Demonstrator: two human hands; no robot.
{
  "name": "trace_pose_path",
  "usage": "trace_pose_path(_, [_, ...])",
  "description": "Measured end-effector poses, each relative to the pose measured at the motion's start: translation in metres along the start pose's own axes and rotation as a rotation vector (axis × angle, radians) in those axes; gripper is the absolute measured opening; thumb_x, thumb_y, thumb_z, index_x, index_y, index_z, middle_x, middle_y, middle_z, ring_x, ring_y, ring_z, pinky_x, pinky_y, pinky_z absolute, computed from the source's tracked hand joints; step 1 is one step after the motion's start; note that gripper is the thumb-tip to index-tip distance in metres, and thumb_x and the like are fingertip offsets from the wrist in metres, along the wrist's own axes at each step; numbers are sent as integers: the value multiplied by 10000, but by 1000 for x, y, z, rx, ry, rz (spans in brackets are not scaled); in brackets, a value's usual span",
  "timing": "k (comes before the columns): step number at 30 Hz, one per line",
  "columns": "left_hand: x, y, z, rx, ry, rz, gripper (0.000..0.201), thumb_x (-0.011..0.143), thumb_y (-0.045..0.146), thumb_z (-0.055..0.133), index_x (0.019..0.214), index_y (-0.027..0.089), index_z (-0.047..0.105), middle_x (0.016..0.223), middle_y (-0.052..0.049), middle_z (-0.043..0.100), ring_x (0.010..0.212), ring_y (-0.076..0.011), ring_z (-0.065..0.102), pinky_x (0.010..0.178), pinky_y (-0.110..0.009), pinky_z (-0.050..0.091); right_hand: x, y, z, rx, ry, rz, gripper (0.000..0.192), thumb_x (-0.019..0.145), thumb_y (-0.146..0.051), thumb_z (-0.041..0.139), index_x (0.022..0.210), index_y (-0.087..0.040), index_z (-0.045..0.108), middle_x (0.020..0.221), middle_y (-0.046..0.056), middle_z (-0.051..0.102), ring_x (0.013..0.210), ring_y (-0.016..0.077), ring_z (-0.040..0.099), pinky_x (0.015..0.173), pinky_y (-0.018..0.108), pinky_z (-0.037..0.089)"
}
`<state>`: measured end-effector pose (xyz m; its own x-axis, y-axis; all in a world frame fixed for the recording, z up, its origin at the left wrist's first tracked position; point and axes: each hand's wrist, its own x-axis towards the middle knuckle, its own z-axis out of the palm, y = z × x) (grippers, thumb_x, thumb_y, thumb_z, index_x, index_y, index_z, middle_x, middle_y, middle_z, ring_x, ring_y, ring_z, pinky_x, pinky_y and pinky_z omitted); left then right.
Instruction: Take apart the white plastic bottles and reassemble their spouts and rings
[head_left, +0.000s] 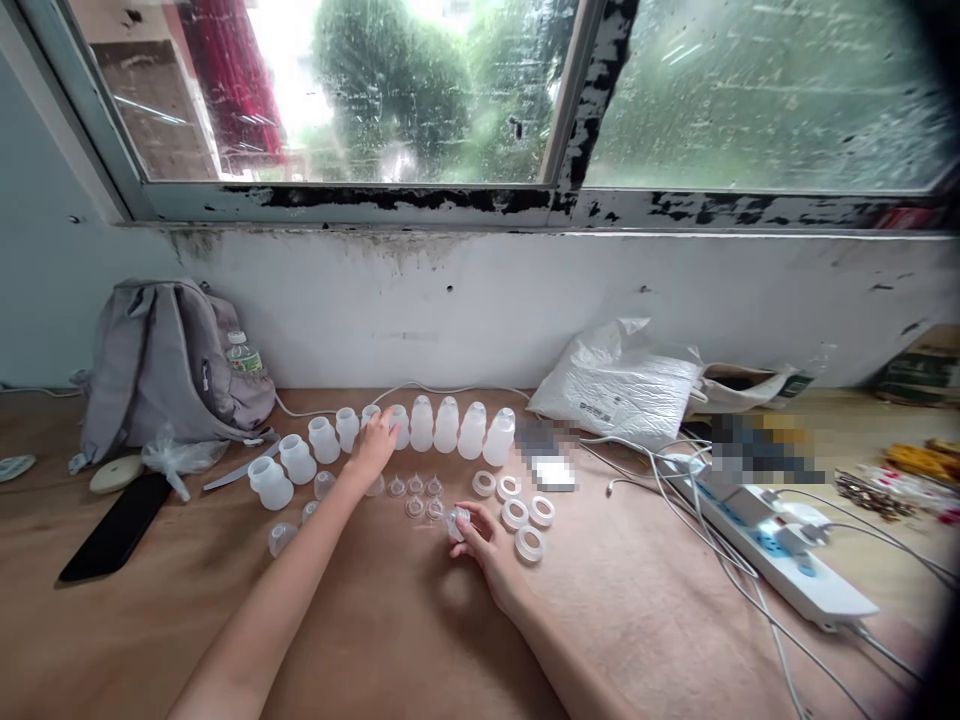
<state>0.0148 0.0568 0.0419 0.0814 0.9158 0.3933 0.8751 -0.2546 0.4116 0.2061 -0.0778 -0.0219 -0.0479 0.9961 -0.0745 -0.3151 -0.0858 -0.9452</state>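
Observation:
A curved row of frosted baby bottles stands across the table. The left ones, such as this open bottle [271, 484], have bare necks, while the right ones, like this capped bottle [499, 437], carry domed tops. My left hand [375, 442] reaches into the middle of the row, fingers closed about the upper part of an open baby bottle [403, 427]. Lower down, my right hand [484, 545] pinches a clear bottle nipple [455, 524], partly covered by the fingers. Several clear nipples [415, 507] lie between the hands. White collar rings [529, 544] rest right of my right hand.
Clear domed caps [282, 539] lie left of and behind my left forearm. A grey backpack [165, 350] and a black flat case [116, 530] are at the left. To the right are a silver plastic bag [615, 385], a power strip [810, 585] and loose cables.

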Motion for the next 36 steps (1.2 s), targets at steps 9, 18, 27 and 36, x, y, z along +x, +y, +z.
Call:
trace_pose_path(9, [-24,15,-15,-176,350,139,131,809,270,473,859,182,556,1146,-100,409,1064,-231,447,910,-385,369,1,-2,0,105,8,-33,353,601,-294,737,831,-234,477,787,-6,603,744,197,615,706,352,476])
trace_pose_path(18, [-129,37,3,-804,261,-5,119,852,265,408,888,196,499,1062,-80,492,1028,-201,484,870,-370,395,-1,0,0,143,-62,-3,299,782,-390,562,1011,-198,580,1093,80,584,993,226,533,783,341,434])
trace_pose_path(27, [-148,38,50,-1360,-243,-296,559,669,406,660,1105,252,345,1119,-76,411,766,-145,594,644,-260,466,3,-2,-1,219,-110,42,312,723,-372,636,983,-200,624,984,73,628,884,214,567,736,326,427])
trace_pose_path(36, [-148,38,43,-1509,-330,-375,708,551,408,749,1121,276,350,1232,-104,328,789,-156,594,651,-276,477,-3,-3,4,60,-211,116,309,736,-336,628,1012,-196,626,986,65,636,920,224,553,808,342,403])
